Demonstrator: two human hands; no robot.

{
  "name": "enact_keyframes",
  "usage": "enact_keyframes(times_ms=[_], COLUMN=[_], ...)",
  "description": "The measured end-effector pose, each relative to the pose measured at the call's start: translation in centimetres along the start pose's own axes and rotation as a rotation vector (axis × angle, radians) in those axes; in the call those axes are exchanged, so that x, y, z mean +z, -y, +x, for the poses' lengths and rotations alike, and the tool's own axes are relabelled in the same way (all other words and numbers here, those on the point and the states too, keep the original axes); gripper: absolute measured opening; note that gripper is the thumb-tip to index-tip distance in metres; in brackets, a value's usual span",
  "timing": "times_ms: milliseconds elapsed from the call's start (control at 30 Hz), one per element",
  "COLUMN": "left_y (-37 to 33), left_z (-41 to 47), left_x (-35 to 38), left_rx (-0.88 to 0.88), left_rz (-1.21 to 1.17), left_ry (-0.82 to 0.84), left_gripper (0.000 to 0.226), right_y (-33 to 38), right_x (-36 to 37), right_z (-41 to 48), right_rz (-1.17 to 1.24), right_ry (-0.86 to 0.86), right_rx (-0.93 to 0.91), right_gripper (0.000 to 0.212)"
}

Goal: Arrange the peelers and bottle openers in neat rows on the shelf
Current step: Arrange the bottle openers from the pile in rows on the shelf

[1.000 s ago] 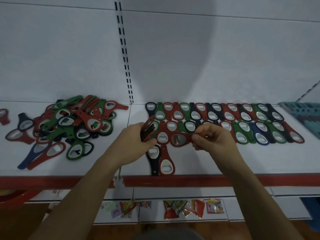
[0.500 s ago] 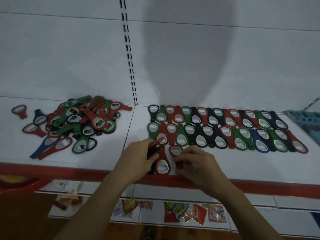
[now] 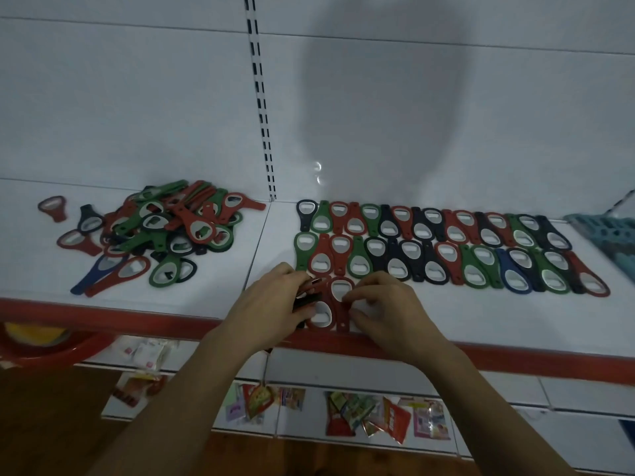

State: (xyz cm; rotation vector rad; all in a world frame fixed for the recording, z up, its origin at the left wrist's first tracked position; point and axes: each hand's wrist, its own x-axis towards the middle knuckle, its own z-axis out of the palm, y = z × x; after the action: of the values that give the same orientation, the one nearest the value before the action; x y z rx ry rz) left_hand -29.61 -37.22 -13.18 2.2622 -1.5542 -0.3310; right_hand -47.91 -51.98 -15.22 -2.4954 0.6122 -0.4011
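My left hand (image 3: 271, 304) is closed around a small stack of bottle openers (image 3: 307, 293), and the fingertips (image 3: 347, 297) of my right hand (image 3: 388, 310) pinch a red opener (image 3: 338, 300) lying flat at the front of the shelf (image 3: 481, 317), at 6 o'clock from the finished rows (image 3: 429, 249). Two rows look complete, and a third row seems only started here. At 9 o'clock a loose pile (image 3: 161, 231) waits unsorted, so I judge that much work is left.

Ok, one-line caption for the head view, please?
Both hands, left hand gripping spares, right hand setting a red bottle opener to start a third row.
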Motion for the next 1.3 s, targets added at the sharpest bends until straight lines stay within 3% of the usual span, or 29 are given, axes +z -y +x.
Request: enact_keyframes(times_ms=[200,300,367,467,567,633,733,800,933,1167,1300], left_y=[0.1,-0.6,-1.3,-2.5,-2.8,-2.3,-1.7,-1.7,-1.4,-1.5,-1.4], left_z=[0.4,0.9,1.5,2.4,2.7,2.6,2.4,2.3,2.3,2.5,2.5], left_x=[-0.4,-0.9,-1.3,-1.4,-1.6,-1.3,-0.7,-0.6,-0.1,1.6,1.6], left_rx=[0.005,0.025,0.048,0.101,0.086,0.054,0.031,0.054,0.18,0.232,0.236], left_rz=[-0.01,-0.151,-0.247,-0.398,-0.562,-0.484,-0.257,-0.186,-0.035,0.101,0.129], left_ry=[0.024,-0.041,0.048,0.223,0.204,0.143,0.007,-0.053,-0.04,-0.028,0.037], left_gripper=[0.029,0.014,0.015,0.027,0.027,0.017,0.013,0.024,0.033,0.045,0.049], right_y=[0.2,0.9,1.8,2.6,2.5,1.8,0.4,-0.5,-1.8,-2.1,-2.2], right_x=[0.0,-0.7,-1.7,-2.9,-4.0,-4.5,-4.6,-4.3,-2.7,-2.4,-2.2], right_z=[-0.2,-0.2,0.7,2.1,2.5,2.1,0.7,-0.7,-3.1,-3.6,-2.8], right_rz=[0.003,0.287,0.52,0.537,0.738,0.799,0.646,0.459,0.127,0.084,0.042], right_ry=[-0.026,-0.198,-0.18,-0.161,-0.273,-0.356,-0.386,-0.334,-0.171,-0.011,-0.093], right_rx=[-0.008,0.036,0.034,-0.042,-0.003,0.04,0.013,-0.064,-0.135,-0.151,0.037], right_gripper=[0.024,0.023,0.027,0.015,0.012,0.011,0.011,0.012,0.02,0.015,0.019])
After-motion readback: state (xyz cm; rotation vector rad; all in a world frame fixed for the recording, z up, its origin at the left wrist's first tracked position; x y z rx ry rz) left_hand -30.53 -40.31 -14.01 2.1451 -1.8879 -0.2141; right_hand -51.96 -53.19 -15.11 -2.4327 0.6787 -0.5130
